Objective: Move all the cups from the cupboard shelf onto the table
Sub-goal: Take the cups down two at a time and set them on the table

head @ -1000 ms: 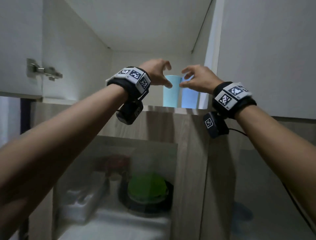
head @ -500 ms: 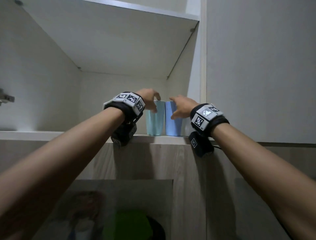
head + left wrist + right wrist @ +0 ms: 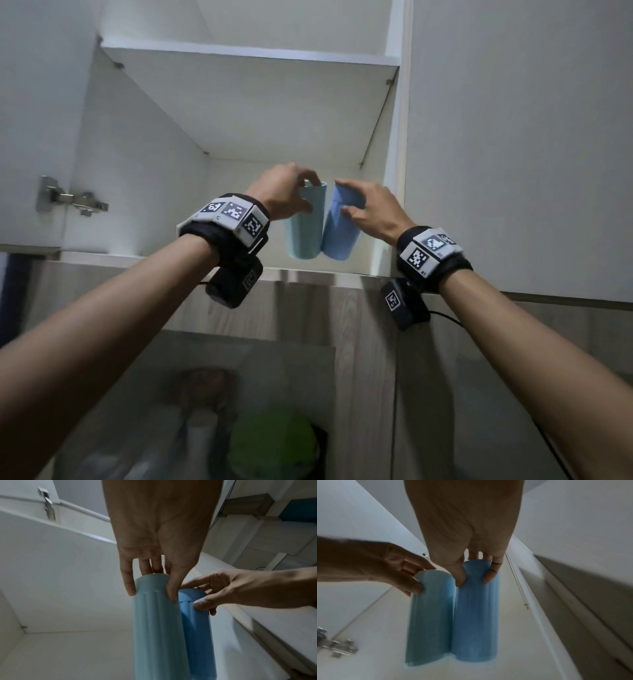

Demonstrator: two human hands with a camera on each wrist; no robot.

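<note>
From the head view, both arms reach up into an open cupboard; the left hand (image 3: 281, 195) grips the teal cup (image 3: 305, 222) near its rim, fingers curled round it, and the right hand (image 3: 371, 212) grips the blue cup (image 3: 337, 229) the same way; both cups tilt, their bases touching just above the front edge of the shelf (image 3: 102, 257), and I cannot tell whether they rest on it; a hinge (image 3: 70, 202) sits on the left wall, and a green object (image 3: 272, 442) shows blurred behind glass below.

From the left wrist, the left hand (image 3: 157, 536) hangs over the teal cup (image 3: 154, 628), thumb on one side and fingers (image 3: 127, 580) on the other, clasping its top; the blue cup (image 3: 197, 635) stands touching it, held at the top by the right hand (image 3: 240, 588).

From the right wrist, the right hand (image 3: 465, 527) clasps the top of the blue cup (image 3: 476, 622) between thumb and fingers (image 3: 489, 576); the teal cup (image 3: 429, 615) touches it, its rim held by the left hand (image 3: 376, 563); both bases meet the white shelf (image 3: 385, 672).
</note>
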